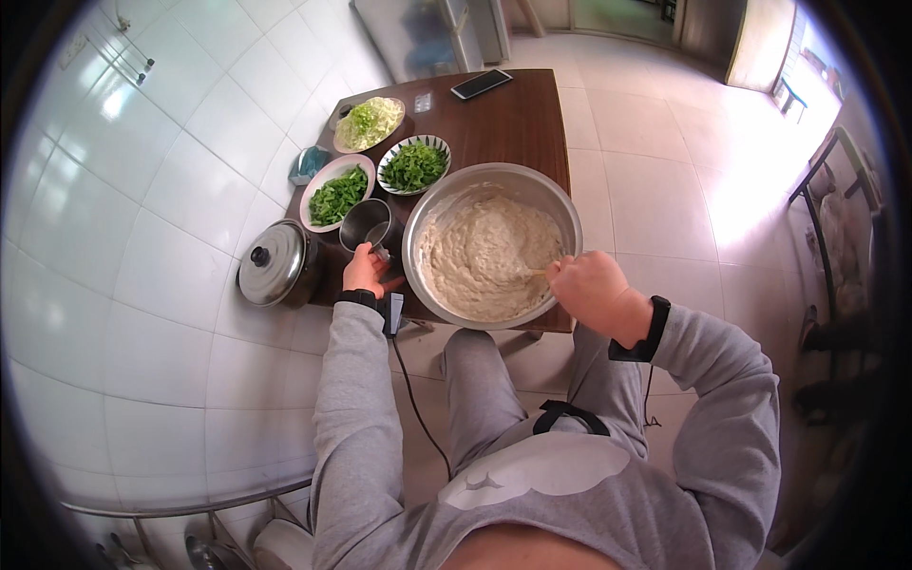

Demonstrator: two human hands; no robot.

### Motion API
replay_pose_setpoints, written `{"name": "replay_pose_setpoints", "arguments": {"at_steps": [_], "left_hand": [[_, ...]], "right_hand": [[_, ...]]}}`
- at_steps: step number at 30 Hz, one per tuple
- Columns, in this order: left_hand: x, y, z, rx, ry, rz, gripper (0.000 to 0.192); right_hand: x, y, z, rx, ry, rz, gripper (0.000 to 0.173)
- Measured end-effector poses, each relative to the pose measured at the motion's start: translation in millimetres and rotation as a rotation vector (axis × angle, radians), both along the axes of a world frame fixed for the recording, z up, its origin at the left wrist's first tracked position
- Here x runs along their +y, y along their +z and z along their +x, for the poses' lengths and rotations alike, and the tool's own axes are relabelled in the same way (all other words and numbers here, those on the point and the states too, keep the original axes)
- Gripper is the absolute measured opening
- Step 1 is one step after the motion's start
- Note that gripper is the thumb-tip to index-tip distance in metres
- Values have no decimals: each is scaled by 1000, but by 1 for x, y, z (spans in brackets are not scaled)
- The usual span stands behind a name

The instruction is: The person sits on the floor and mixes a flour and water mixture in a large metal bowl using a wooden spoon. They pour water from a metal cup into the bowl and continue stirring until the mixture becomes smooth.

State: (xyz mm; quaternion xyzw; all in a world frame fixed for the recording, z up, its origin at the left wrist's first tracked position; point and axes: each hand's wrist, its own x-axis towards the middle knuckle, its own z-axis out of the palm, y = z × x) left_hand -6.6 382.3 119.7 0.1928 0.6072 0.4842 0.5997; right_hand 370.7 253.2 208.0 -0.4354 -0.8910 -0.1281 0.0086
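Observation:
A wide metal basin (409, 242) holds thick, pale batter (491, 242) with a rough, heaped surface. Over the basin's right rim, my right hand (595, 293) is closed around a light wooden stick (531, 272), perhaps chopsticks, whose far end is sunk in the batter. Left of the basin, my left hand (366, 272) grips the handle of a small metal cup (365, 222); a little liquid seems to lie at its bottom. Behind the cup are a pink-rimmed bowl of chopped greens (339, 196), a patterned bowl of chopped leaves (413, 166) and a plate of shredded cabbage (369, 124).
Everything stands on a brown wooden table (524, 121) beside a white tiled wall (164, 249). A lidded pot (274, 263) sits at the left edge. Farther back lie a phone (482, 84) and a blister pack (423, 102). A dark cable (417, 406) hangs near my left sleeve.

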Motion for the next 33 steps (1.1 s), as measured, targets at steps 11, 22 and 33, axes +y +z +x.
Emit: {"name": "replay_pose_setpoints", "arguments": {"at_steps": [11,22,33], "left_hand": [[-31,15,-12,119,177,41,15],[-66,106,-4,486,-52,242,22],[-50,134,54,1023,-267,383,41]], "right_hand": [[-3,0,3,26,-6,-56,5],[4,-14,-7,34,-67,-74,6],[-4,-12,-3,78,-86,-97,8]]}}
